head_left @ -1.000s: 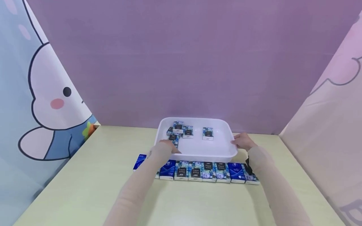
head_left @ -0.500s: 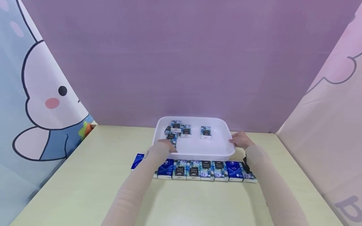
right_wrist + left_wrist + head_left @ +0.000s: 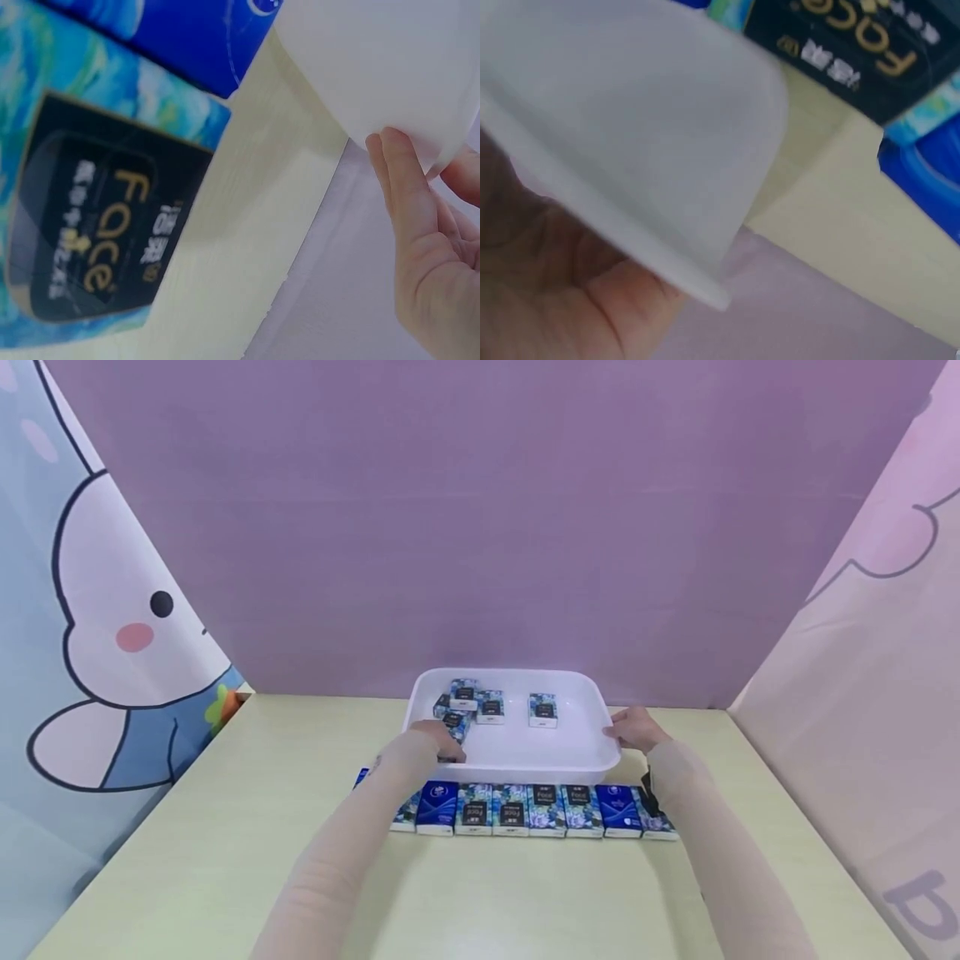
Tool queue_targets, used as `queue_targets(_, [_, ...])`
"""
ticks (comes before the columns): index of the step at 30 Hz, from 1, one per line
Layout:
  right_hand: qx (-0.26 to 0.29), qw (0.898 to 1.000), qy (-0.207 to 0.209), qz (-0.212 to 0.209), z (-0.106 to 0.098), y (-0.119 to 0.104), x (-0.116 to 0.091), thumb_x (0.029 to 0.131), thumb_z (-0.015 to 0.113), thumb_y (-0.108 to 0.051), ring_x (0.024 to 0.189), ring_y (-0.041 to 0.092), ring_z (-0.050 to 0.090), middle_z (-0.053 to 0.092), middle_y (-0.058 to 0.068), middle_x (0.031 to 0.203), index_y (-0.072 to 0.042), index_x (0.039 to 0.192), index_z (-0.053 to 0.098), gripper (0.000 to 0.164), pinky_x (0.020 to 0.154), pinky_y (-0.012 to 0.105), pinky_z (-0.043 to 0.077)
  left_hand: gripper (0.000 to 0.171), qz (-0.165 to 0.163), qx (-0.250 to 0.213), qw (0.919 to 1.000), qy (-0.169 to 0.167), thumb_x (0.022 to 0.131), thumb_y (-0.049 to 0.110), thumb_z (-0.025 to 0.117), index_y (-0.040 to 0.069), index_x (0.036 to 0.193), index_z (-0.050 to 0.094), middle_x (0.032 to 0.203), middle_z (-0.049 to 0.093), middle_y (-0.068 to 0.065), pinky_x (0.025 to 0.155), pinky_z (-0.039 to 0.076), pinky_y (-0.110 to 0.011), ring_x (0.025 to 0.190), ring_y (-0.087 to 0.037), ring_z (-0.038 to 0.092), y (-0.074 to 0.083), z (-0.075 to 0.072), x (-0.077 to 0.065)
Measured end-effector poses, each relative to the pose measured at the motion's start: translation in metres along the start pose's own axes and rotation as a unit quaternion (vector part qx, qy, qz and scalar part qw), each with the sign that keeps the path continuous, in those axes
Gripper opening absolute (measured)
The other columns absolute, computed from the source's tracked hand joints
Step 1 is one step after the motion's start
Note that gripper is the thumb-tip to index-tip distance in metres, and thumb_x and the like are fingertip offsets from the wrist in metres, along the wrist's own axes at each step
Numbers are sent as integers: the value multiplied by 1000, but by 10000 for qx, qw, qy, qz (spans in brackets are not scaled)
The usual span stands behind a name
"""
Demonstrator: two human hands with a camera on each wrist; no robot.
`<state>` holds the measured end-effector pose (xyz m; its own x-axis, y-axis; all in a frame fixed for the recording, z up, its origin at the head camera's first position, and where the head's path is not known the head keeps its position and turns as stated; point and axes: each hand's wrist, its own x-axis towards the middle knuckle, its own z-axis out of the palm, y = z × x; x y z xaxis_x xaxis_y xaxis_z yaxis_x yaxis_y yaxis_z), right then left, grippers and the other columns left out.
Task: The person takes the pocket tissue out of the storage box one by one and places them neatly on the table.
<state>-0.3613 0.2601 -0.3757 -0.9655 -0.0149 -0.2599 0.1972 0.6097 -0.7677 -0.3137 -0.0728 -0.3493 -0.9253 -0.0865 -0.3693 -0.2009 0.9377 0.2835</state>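
A white plastic tray [image 3: 540, 768] stands on the table with several flower-printed tissue packs inside. My right hand [image 3: 637, 729] pinches the tray's right rim, with straight fingers [image 3: 401, 161] against the outer wall and the thumb on the other side of the rim. Over the tray's front left part is my left hand [image 3: 441, 739], reaching inside beside a tissue pack [image 3: 455, 724]. The left fingertips are hidden; whether they hold a pack I cannot tell. In the left wrist view that hand [image 3: 577, 300] is partly behind the tray rim [image 3: 615, 232].
A row of blue tissue packs [image 3: 437, 810] and flower-printed packs [image 3: 510, 810] lies close along the tray's front side. Another pack [image 3: 543, 710] sits apart in the tray's right half. A purple backdrop [image 3: 480, 527] rises behind the table, with patterned cloth [image 3: 112, 610] at the left.
My left hand has shifted slightly left within the tray, its forearm uncovering more of a pack in the row. The right hand stays at the rim. The head view has turned slightly.
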Motion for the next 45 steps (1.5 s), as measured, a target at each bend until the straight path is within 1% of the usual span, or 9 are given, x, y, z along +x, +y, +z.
queue_targets(3, [11, 10000, -28, 7, 0, -2, 1, 89, 56, -7, 108, 39, 57, 51, 31, 123, 13, 125, 45, 42, 92, 46, 49, 59, 173, 138, 9997, 122, 71, 44, 73, 5, 114, 60, 95, 62, -7, 77, 54, -36, 81, -20, 57, -4, -2, 9])
queue_targets(7, [-32, 10000, -2, -69, -1, -3, 0, 90, 55, -6, 106, 39, 57, 51, 30, 123, 13, 125, 45, 41, 91, 46, 49, 62, 430, 245, 9984, 282, 68, 43, 74, 5, 115, 58, 99, 62, -7, 76, 53, -35, 82, -20, 56, -6, -8, 11])
queue_targets(15, [-17, 10000, -28, -71, 0, -4, -3, 90, 54, -5, 107, 39, 57, 50, 31, 123, 14, 124, 44, 41, 92, 46, 48, 76, 988, 376, 9944, 22, 72, 35, 74, 4, 134, 43, 130, 51, -13, 98, 44, -43, 114, -28, 51, -8, -34, -11])
queue_targets(21, [14, 10000, -48, -58, -3, -3, -4, 90, 55, -5, 107, 40, 57, 52, 31, 121, 15, 123, 46, 40, 91, 45, 49, 91, 1480, 1095, 9829, 38, 73, 38, 74, 1, 142, 27, 141, 40, -16, 103, 40, -41, 122, -30, 46, -8, -47, -11])
queue_targets(25, [44, 10000, 2, -26, -3, -1, -4, 89, 55, -6, 106, 39, 58, 53, 30, 121, 14, 122, 47, 39, 91, 45, 49, 92, 1752, 1302, 9758, 161, 73, 36, 75, 1, 142, 27, 138, 43, -16, 101, 43, -41, 120, -29, 48, -6, -53, -15])
queue_targets(30, [64, 10000, 40, 22, 0, -1, -4, 89, 57, -8, 106, 38, 58, 53, 28, 122, 11, 124, 47, 41, 92, 45, 49, 95, 2075, 1677, 9635, 211, 71, 34, 77, 4, 144, 24, 144, 37, -13, 106, 37, -44, 128, -30, 40, -7, -61, -30])
queue_targets(37, [31, 10000, 38, -38, 3, -2, -5, 90, 55, -6, 106, 38, 58, 52, 30, 122, 13, 124, 46, 40, 91, 44, 50, 95, 2482, 2036, 9468, 225, 68, 31, 79, 7, 144, 27, 137, 44, -11, 104, 39, -43, 119, -27, 47, -27, -62, -62])
queue_targets(41, [-22, 10000, -18, -50, 2, -3, -5, 90, 54, -5, 107, 38, 58, 52, 30, 121, 14, 124, 45, 40, 90, 44, 50, 93, 2546, 1998, 9460, 191, 67, 30, 80, 8, 143, 30, 137, 45, -11, 103, 40, -46, 118, -27, 48, -46, -59, -82])
queue_targets(45, [-35, 9999, -88, -83, 1, -2, -4, 90, 54, -5, 107, 39, 57, 52, 32, 121, 16, 123, 45, 40, 91, 44, 50, 89, 2559, 1906, 9475, 208, 66, 28, 82, 8, 139, 36, 132, 49, -11, 99, 42, -49, 113, -27, 50, -68, -52, -93])
